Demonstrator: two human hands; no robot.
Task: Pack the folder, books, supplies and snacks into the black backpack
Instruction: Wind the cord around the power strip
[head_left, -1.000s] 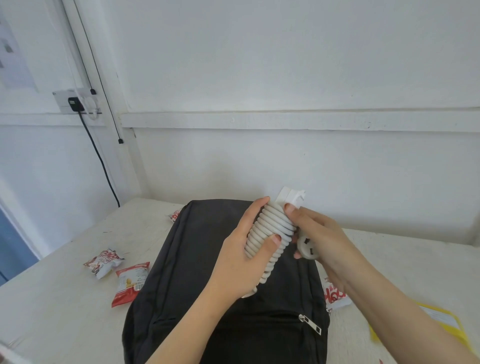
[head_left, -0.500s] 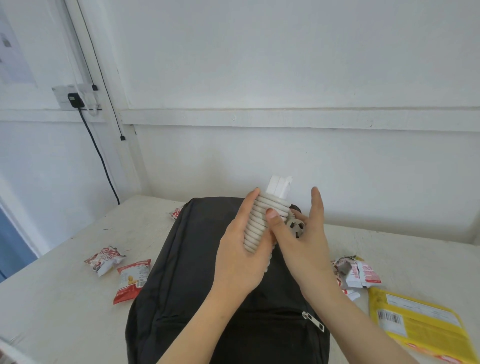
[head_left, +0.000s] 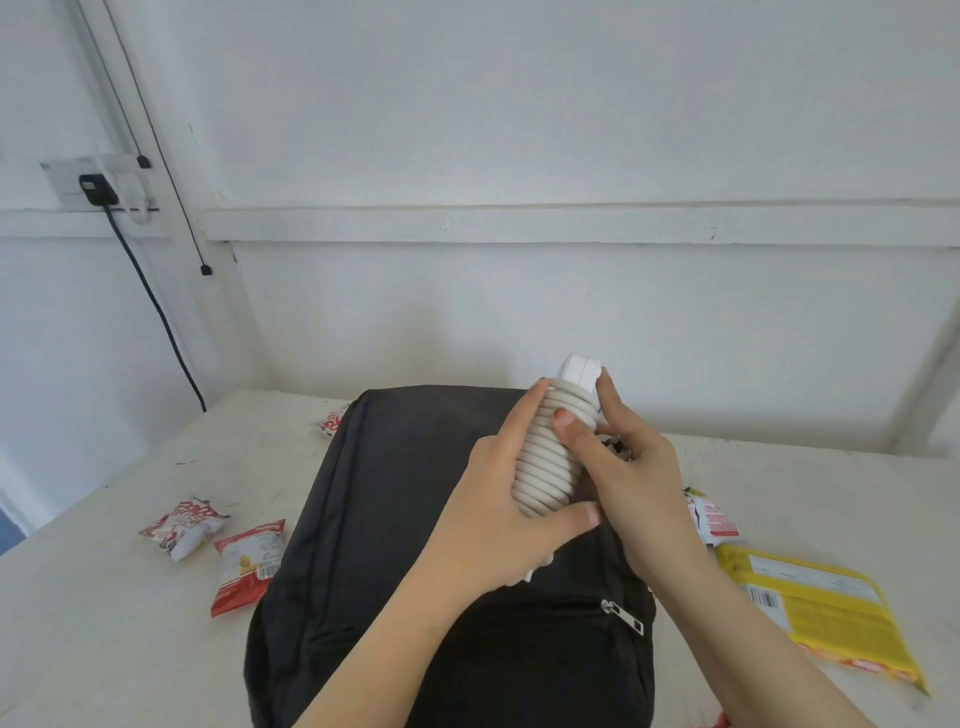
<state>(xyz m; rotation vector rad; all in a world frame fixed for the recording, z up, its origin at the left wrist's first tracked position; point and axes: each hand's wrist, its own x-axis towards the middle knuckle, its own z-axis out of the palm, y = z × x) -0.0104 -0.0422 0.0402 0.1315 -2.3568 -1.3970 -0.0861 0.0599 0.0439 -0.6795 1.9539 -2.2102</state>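
A black backpack (head_left: 395, 519) lies flat on the white table, its front zipper pull (head_left: 623, 617) near me. Above it I hold a white power strip wound in thick white cable (head_left: 550, 457). My left hand (head_left: 498, 514) wraps around the coil from the left and below. My right hand (head_left: 623, 478) grips it from the right, thumb pressed on the coils and a fingertip at the strip's top end. The plug sits partly hidden behind my right hand.
Two snack packets (head_left: 182, 525) (head_left: 247, 564) lie left of the backpack and another (head_left: 332, 418) at its far left corner. More packets (head_left: 714, 519) and a yellow package (head_left: 826, 608) lie on the right. A wall stands close behind the table (head_left: 104, 623).
My right hand has closed from spread fingers onto the right side of the coil. The coiled strip stays held over the backpack.
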